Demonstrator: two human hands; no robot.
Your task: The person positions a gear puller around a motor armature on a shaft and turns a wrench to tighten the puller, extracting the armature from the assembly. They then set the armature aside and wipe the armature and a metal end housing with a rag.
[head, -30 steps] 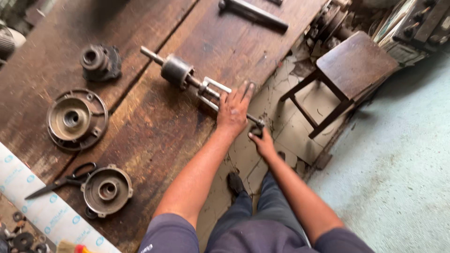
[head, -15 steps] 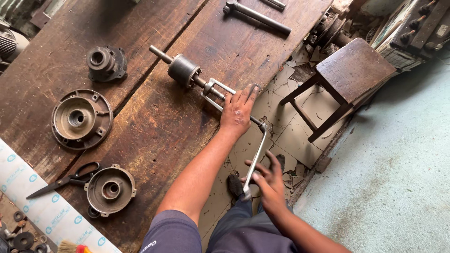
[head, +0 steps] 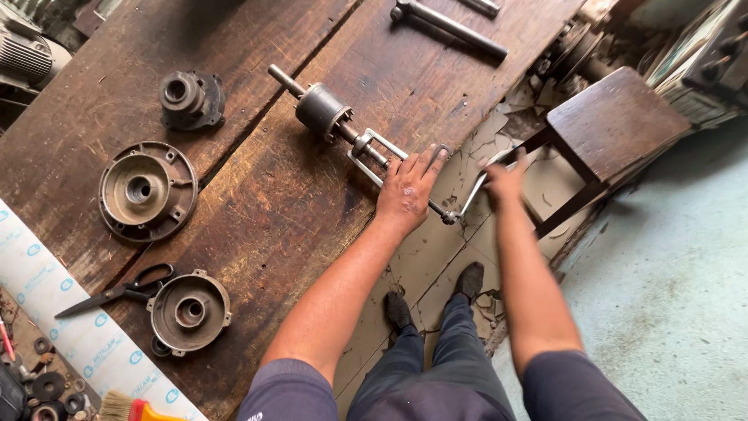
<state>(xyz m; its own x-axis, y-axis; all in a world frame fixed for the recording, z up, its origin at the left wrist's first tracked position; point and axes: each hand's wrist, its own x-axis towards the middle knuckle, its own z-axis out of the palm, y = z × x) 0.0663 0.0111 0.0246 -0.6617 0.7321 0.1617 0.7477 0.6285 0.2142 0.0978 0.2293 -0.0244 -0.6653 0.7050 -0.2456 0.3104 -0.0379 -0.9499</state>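
The wooden workbench fills the left of the view, and on its near edge lies a rotor shaft clamped in a metal bearing puller, their shared long axis running diagonally from the upper left down toward the bench edge at lower right, where the puller's screw ends in a bent crank handle that overhangs the floor. The left hand lies flat with fingers spread on the puller's frame, pressing it to the bench, and is the nearer hand to the shaft; the right hand is closed around the outer end of the crank handle, off the bench edge, to the right of the screw's axis and about level with the left hand. Compared with half a second ago, the handle has swung from pointing down toward the person's legs to pointing up and to the right, and the right hand has risen with it; the left hand has stayed planted on the same spot. Farther off on the bench rest two round motor end covers, a pair of scissors and a small flanged housing, and a wooden stool stands beside the bench.
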